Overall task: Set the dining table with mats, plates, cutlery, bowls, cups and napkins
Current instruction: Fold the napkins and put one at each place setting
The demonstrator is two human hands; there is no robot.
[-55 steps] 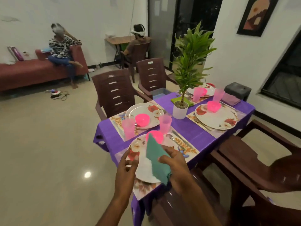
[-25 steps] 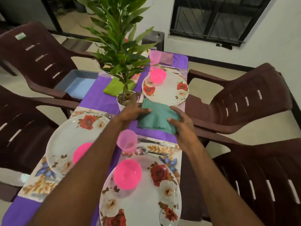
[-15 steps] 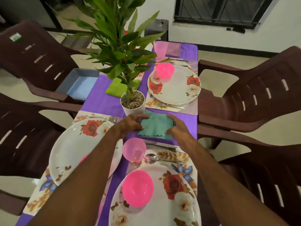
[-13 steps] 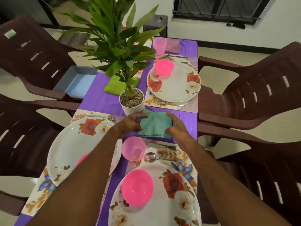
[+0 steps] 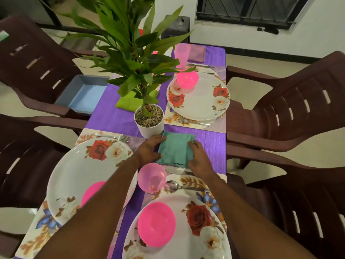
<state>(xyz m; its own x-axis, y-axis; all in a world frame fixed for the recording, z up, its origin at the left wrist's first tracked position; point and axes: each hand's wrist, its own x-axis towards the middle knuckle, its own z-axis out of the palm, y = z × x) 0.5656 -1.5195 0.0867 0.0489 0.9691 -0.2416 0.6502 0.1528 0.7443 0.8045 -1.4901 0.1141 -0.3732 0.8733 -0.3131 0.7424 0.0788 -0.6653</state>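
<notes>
The teal napkin (image 5: 175, 149) is lying flat just in front of the white plant pot (image 5: 149, 121). The left hand (image 5: 149, 149) and right hand (image 5: 198, 158) are pressing its two sides with relaxed fingers.

teal napkin (image 5: 175, 149), purple tablecloth (image 5: 214, 144), pink bowl (image 5: 156, 223), rose-patterned plate (image 5: 197, 101)

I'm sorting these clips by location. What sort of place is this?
Most likely a home dining area: a table under a purple tablecloth, set with floral plates, ringed by brown plastic chairs, with a potted plant as centrepiece.
</notes>
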